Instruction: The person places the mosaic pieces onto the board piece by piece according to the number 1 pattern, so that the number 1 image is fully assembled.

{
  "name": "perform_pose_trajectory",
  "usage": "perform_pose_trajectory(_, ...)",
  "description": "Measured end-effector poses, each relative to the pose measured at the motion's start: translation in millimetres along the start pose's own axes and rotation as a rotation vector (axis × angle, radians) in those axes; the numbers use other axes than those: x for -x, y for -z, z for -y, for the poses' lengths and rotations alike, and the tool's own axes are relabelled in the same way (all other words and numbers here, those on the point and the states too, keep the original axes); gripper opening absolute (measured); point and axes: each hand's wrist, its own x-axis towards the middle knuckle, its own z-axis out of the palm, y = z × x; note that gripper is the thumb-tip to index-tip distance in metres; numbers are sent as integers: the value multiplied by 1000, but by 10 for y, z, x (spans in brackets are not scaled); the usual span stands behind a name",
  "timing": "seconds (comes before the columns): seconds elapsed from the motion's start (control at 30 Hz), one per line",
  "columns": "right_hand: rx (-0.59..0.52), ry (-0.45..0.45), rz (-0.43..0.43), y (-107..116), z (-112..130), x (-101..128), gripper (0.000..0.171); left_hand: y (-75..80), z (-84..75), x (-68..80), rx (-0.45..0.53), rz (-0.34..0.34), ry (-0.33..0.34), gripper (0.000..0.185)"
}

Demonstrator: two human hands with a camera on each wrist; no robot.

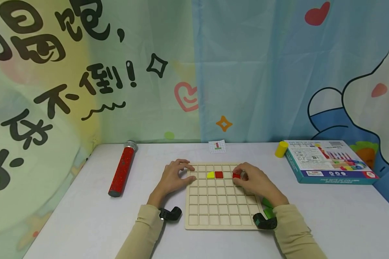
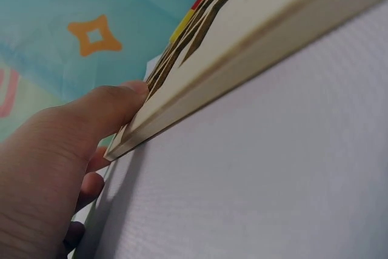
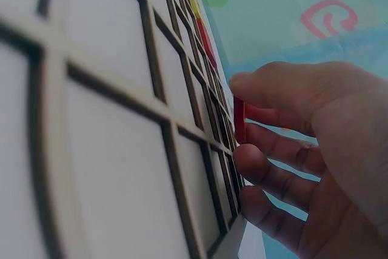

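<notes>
Head cam looks down over whole grid board [image 1: 222, 198]; wrist cams graze its edges, v. close.

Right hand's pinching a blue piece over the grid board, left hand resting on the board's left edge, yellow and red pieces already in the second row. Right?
Not quite: the piece pinched by the right hand is red, not blue; the head view shows it, and the right wrist view confirms. The rest holds: left hand on the grid board's left edge, yellow piece and red square in the second row.

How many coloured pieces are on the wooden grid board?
3: a yellow piece and a red square piece side by side in the second row, and a red piece pinched by the right hand; that hand may hide more.
</notes>
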Motion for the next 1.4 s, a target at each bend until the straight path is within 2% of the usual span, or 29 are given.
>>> perform_pose_trajectory(0.3,16,2,12,-71,94,-14,23,0,-7,5,2,2,3,28)
perform_pose_trajectory(0.63,-17,42,41,-122,209,-9,24,-9,2,1,0,-3,-5,28)
perform_pose_trajectory(0.9,14,24,49,-167,281,-17,24,-7,5,10,4,-5,-4,28)
perform_pose_trajectory(1.4,53,52,46,-272,402,-62,21,-20,17,2,-6,-4,-1,29)
